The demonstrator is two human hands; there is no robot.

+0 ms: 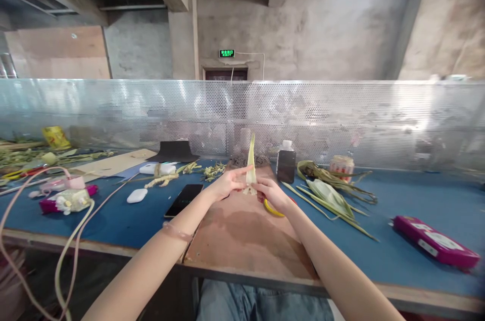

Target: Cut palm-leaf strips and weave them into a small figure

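A pale green, pointed leaf strip (251, 154) stands upright over the wooden board (242, 240). My left hand (228, 183) is closed on its lower part, with the index finger stretched across it. At the base, which is pale and frayed, my right hand (272, 192) pinches the strip between thumb and fingers. Beneath my right hand lies a yellow-handled tool (273, 209), mostly hidden by the hand and forearm. A heap of thin, dark, wiry strands (237, 160) sits at the board's far end, behind my hands.
Left of the board are a black phone (184, 200), a white case (137, 195) and plant scraps (214, 172). To the right are a propped phone (286, 166), green leaves (331, 197) and a magenta device (434, 241). A perforated metal screen (322, 113) borders the table's back.
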